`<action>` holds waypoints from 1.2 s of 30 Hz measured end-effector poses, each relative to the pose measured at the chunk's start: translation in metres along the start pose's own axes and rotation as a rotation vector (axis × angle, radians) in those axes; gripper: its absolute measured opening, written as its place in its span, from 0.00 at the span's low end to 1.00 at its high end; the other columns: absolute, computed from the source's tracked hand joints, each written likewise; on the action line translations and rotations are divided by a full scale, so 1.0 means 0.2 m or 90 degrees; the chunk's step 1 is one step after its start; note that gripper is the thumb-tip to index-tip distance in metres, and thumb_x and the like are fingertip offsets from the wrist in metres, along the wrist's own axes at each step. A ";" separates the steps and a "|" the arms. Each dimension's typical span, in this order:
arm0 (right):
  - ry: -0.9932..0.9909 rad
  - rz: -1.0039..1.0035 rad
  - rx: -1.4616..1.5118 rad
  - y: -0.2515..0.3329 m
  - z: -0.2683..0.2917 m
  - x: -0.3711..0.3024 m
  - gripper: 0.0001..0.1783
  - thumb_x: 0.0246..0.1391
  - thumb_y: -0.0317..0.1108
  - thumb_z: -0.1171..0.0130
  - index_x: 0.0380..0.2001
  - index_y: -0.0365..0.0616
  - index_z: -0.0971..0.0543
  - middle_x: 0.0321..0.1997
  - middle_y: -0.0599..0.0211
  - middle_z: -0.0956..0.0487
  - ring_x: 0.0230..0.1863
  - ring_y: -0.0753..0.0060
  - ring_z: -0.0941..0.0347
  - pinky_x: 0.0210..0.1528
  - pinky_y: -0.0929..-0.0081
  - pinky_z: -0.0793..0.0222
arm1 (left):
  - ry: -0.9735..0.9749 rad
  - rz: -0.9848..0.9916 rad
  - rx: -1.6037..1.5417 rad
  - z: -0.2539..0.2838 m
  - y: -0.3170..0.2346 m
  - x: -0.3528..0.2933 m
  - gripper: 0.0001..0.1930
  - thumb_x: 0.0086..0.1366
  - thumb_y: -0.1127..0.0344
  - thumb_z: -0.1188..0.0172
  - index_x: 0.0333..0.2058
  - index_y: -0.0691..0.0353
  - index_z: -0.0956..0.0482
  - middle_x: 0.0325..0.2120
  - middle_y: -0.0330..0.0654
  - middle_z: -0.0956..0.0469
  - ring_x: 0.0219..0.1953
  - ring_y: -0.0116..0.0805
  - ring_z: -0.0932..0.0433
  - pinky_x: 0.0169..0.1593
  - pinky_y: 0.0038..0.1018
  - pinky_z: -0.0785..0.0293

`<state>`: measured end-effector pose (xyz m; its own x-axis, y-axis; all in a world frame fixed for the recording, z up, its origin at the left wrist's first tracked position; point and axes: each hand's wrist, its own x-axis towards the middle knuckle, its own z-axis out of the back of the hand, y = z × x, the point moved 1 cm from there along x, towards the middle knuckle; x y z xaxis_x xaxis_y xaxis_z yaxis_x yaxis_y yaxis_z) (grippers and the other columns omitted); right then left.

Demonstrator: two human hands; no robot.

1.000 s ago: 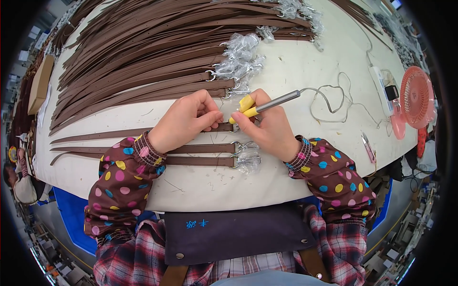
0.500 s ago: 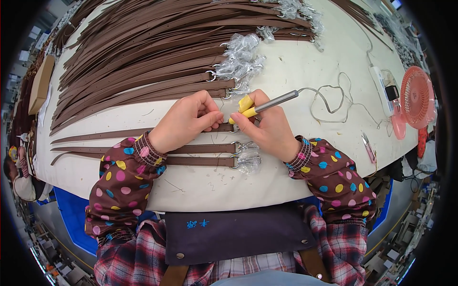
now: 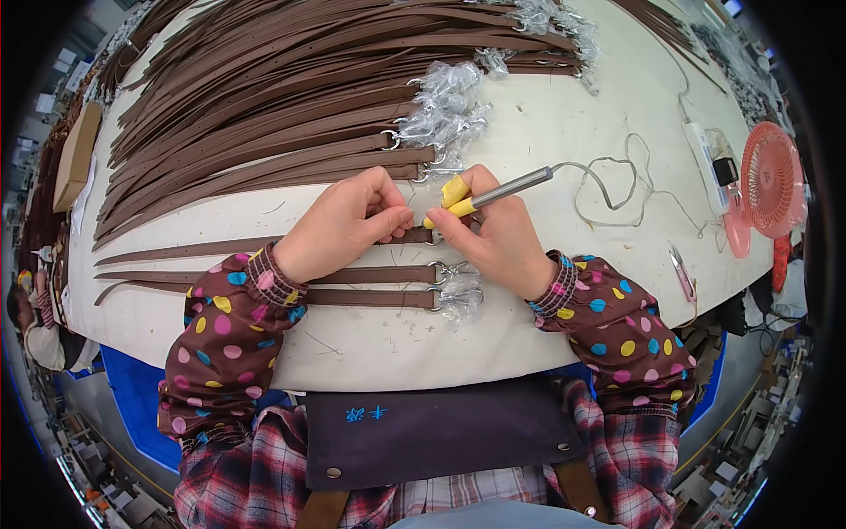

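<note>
My right hand [image 3: 498, 236] is closed round a corded soldering iron [image 3: 511, 188] with a grey handle and yellow front end. Yellow wrapping covers one of its fingers. The iron's tip points down at the metal-ring end of a brown leather strap [image 3: 198, 249]; my fingers hide the tip itself. Just left of it, my left hand [image 3: 339, 220] rests over the same strap, its thumb and fingertips pinched together near the end. Whatever is in that pinch is too small to tell. Nearer me lie two more straps [image 3: 379, 299] with metal clasps in clear plastic [image 3: 463, 300].
A large pile of brown straps [image 3: 291, 97] covers the far left, their hardware wrapped in plastic [image 3: 445, 97]. At right are a power strip [image 3: 705, 163], a pink fan [image 3: 769, 181], small snips [image 3: 681, 273] and the iron's looping cable [image 3: 608, 198]. Thread scraps [image 3: 322, 342] dot the table.
</note>
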<state>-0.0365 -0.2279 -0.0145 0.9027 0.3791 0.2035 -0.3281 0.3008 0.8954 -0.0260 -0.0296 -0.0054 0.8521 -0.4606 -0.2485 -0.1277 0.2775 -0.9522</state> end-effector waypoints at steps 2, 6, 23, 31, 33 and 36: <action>-0.004 -0.008 0.007 0.01 0.00 -0.01 0.15 0.53 0.35 0.40 0.32 0.40 0.35 0.23 0.64 0.26 0.22 0.70 0.26 0.24 0.77 0.33 | 0.002 0.006 0.035 0.02 -0.01 -0.01 0.09 0.63 0.68 0.42 0.32 0.66 0.33 0.25 0.39 0.25 0.27 0.22 0.26 0.30 0.19 0.29; -0.028 0.069 -0.023 -0.02 0.03 -0.02 0.11 0.52 0.33 0.40 0.33 0.41 0.30 0.25 0.65 0.26 0.26 0.66 0.28 0.29 0.73 0.34 | -0.019 -0.107 0.324 0.02 -0.05 -0.05 0.12 0.57 0.66 0.37 0.34 0.62 0.30 0.28 0.37 0.26 0.30 0.28 0.26 0.33 0.24 0.29; 0.027 0.229 -0.155 -0.03 0.05 -0.02 0.08 0.49 0.26 0.41 0.35 0.45 0.26 0.26 0.62 0.24 0.28 0.58 0.27 0.30 0.68 0.31 | -0.196 -0.193 0.428 0.12 -0.11 -0.03 0.06 0.56 0.68 0.39 0.31 0.64 0.24 0.24 0.43 0.27 0.25 0.37 0.25 0.30 0.31 0.29; -0.019 0.211 -0.142 -0.03 0.09 0.00 0.07 0.49 0.25 0.42 0.34 0.43 0.26 0.27 0.61 0.24 0.28 0.58 0.26 0.31 0.69 0.30 | -0.282 -0.231 0.647 0.26 -0.03 0.10 0.10 0.52 0.68 0.35 0.32 0.62 0.26 0.31 0.42 0.30 0.38 0.42 0.29 0.41 0.33 0.31; -0.027 0.217 -0.138 -0.02 0.10 0.00 0.07 0.49 0.24 0.42 0.34 0.42 0.26 0.26 0.61 0.24 0.28 0.58 0.26 0.32 0.69 0.30 | -0.297 -0.249 0.641 0.25 -0.04 0.09 0.10 0.51 0.69 0.35 0.30 0.62 0.27 0.31 0.42 0.30 0.37 0.43 0.29 0.40 0.33 0.31; -0.061 0.219 -0.127 -0.03 0.13 0.00 0.08 0.48 0.23 0.42 0.33 0.41 0.26 0.26 0.61 0.24 0.28 0.58 0.26 0.31 0.69 0.30 | -0.321 -0.276 0.636 0.16 -0.07 0.02 0.10 0.49 0.71 0.35 0.29 0.61 0.28 0.31 0.42 0.30 0.35 0.43 0.28 0.37 0.33 0.31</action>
<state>-0.0276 -0.2515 -0.0097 0.7502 0.4060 0.5219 -0.6540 0.3387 0.6764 -0.0052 -0.0089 0.0133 0.8580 -0.3573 0.3691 0.4794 0.8151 -0.3253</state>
